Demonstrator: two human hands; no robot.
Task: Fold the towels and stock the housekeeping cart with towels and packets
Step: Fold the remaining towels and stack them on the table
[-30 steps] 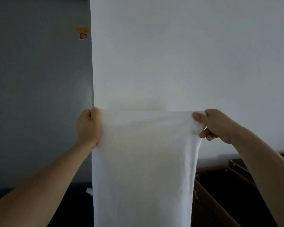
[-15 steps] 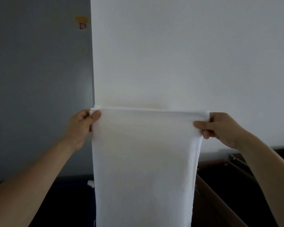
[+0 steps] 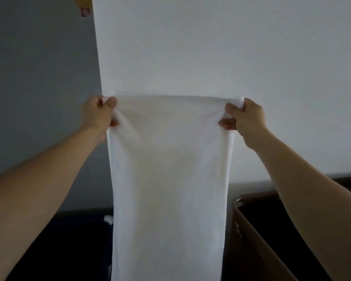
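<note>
A long white towel [image 3: 170, 179] hangs straight down in front of me, stretched flat between both hands at its top edge. My left hand [image 3: 97, 114] grips the top left corner with fingers and thumb curled round the cloth. My right hand [image 3: 245, 116] grips the top right corner the same way. The towel's lower end runs out of the bottom of the view. No packets are visible.
A brown bin or cart compartment [image 3: 251, 230] with a dark inside stands at the lower right. A dark blue surface [image 3: 73, 240] lies at the lower left, with a small bit of white cloth [image 3: 108, 219] on it. White wall ahead, grey panel at left.
Both hands have gathered more of the top corners into their grip, and the top edge now bunches slightly at each hand. The view has shifted a little.
</note>
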